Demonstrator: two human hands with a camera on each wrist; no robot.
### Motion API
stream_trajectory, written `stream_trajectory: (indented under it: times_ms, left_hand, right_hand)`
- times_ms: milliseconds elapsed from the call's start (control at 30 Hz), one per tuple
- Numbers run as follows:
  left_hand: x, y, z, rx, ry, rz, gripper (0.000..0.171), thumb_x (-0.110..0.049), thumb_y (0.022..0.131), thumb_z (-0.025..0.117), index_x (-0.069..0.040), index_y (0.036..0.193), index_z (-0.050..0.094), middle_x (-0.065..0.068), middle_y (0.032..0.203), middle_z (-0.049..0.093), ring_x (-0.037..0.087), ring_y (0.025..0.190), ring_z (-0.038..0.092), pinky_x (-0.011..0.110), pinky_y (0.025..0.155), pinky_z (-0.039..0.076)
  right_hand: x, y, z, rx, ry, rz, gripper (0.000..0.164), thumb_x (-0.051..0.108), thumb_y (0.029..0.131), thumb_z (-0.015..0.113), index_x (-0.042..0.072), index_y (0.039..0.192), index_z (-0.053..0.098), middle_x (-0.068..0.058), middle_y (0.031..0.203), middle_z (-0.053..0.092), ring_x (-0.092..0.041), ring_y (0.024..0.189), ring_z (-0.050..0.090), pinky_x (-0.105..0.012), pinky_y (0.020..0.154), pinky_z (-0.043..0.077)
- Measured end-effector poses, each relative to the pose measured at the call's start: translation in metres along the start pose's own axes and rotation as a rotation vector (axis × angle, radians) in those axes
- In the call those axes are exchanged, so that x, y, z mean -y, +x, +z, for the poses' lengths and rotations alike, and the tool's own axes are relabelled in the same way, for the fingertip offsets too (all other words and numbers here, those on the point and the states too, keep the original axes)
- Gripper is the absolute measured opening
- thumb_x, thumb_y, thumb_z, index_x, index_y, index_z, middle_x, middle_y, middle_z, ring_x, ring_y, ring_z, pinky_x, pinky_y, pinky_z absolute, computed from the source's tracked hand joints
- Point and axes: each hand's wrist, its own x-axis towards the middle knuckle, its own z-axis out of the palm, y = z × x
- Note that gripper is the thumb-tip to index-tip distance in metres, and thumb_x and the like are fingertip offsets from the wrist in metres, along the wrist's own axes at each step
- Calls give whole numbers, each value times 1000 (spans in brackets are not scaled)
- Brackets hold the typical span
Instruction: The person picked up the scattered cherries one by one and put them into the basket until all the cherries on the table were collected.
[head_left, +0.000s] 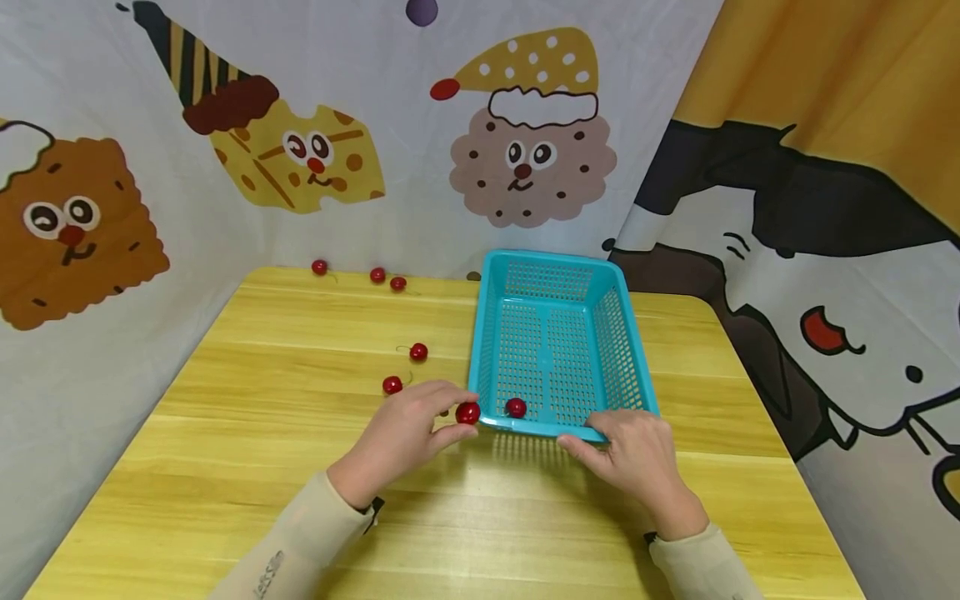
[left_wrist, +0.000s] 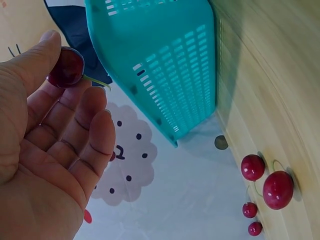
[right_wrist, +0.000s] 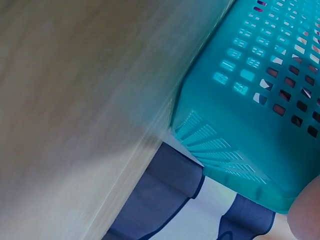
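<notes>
Between thumb and fingers, my left hand (head_left: pixel 405 427) pinches a dark red cherry (left_wrist: pixel 67 68) with a short green stem, close to the near left corner of the blue-green plastic basket (head_left: pixel 551 427). Inside that basket, one cherry (head_left: pixel 516 407) lies near its front wall. My right hand (head_left: pixel 637 454) grips the front rim near the right corner, thumb outside. In the right wrist view only a bit of a finger (right_wrist: pixel 306 212) shows beside the rim. Left of the basket, two cherries lie on the table, one (head_left: pixel 418 352) behind the other (head_left: pixel 392 384).
Three more cherries lie along the table's back edge, one (head_left: pixel 319 267) apart from a close pair (head_left: pixel 378 275). The wooden table (head_left: pixel 247 400) meets a white cloth (head_left: pixel 420 233) printed with cartoon figures. A yellow-topped printed curtain (head_left: pixel 840 100) hangs at the right.
</notes>
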Motion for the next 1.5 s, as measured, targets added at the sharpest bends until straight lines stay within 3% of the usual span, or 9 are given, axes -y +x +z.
stream_trajectory:
  times_ms: [433,733,1133,1500]
  left_hand:
    - [-4,13,5,22,-15,43,43,-36,92,84,-12,127,77,1,120,80,17,110,77,33,95,65]
    - [-5,16,11,28,-14,43,42,-35,92,84,-12,126,76,1,118,80,16,105,78,32,93,65]
    - [-6,17,17,35,-18,43,44,-35,92,84,-12,129,75,2,120,80,17,108,78,33,94,65]
    - [-6,22,22,35,-30,65,44,-35,93,83,-11,128,76,4,122,80,18,112,77,33,98,64]
  right_hand:
    - [-1,0,0,-13,4,0,71,84,98,46,26,56,43,17,57,23,0,50,16,-18,47,4]
    - [1,3,-1,-51,2,-22,73,83,99,44,26,54,40,19,60,17,3,54,10,-18,49,1]
    - [-1,1,1,-42,0,-13,75,84,98,43,25,54,48,17,56,23,0,49,16,-18,48,3]
    - [-2,-1,1,26,2,19,76,86,98,40,24,55,48,15,54,26,-1,48,19,-19,46,5]
